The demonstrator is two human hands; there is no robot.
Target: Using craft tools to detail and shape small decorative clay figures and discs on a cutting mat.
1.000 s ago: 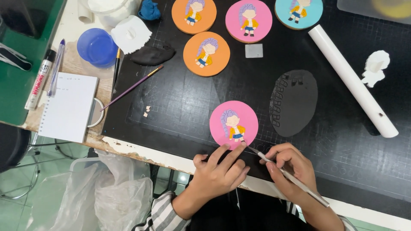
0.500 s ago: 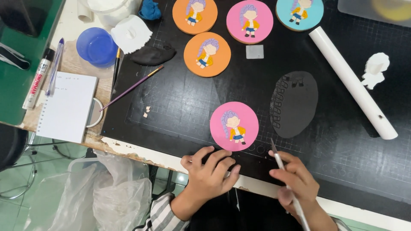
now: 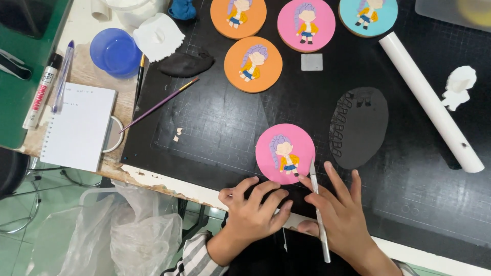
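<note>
Pink disc [image 3: 285, 153], with a small figure on it, lies flat on the black mat [image 3: 215, 128] just beyond both hands. Right hand [image 3: 340, 217], nearer, holds a thin knife [image 3: 318, 214] loosely, fingers spread, long axis pointing toward the disc's near edge. Left hand [image 3: 253, 214], curled and empty, rests just below the disc; blade contact is indiscernible, forearms cut off.

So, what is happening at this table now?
A person works on a black cutting mat. The right hand holds a thin craft knife, its tip beside the pink round disc that carries a small figure with purple hair. The left hand rests on the mat just below this disc, fingers bent. Four more decorated discs, a rolled black sheet and a white rolling pin lie farther up.
</note>
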